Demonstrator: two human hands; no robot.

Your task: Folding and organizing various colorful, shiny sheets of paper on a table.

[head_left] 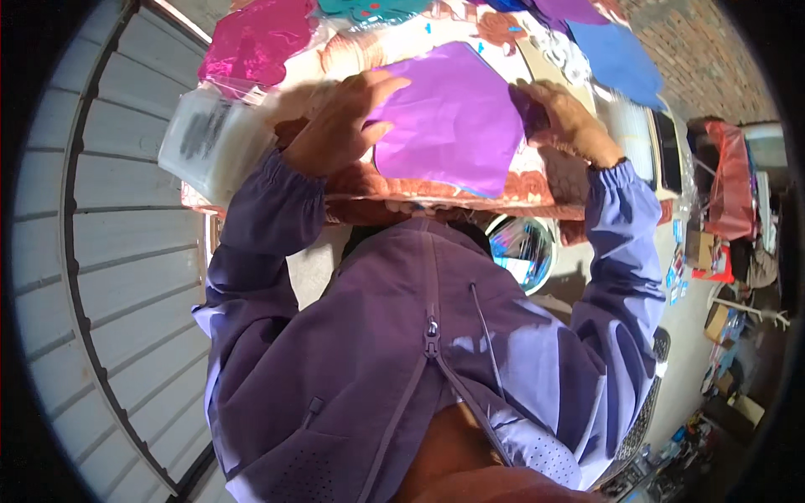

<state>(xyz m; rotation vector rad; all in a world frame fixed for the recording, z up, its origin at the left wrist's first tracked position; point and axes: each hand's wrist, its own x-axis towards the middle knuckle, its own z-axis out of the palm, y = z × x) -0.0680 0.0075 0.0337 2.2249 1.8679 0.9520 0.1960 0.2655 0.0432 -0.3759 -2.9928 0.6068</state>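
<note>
A shiny purple sheet point(449, 121), roughly six-sided, lies on the patterned cloth of the table in front of me. At its left edge is my left hand point(340, 121), thumb and fingers apart, with the fingertips reaching over the sheet's border. My right hand point(566, 121) is by the right edge, its fingers bent a little and partly in shadow; nothing shows in its grasp. Whether either hand presses on the sheet I cannot tell. Beside my left forearm stands a stack of clear plastic sleeves point(205, 138).
A magenta foil piece point(260, 42), a teal package point(373, 8) and a blue sheet point(616, 59) lie toward the far side. White curly pieces point(566, 54) sit near the blue one. Below the table's edge is a round bin point(549, 251) holding shiny scraps. Boxes and clutter line the right.
</note>
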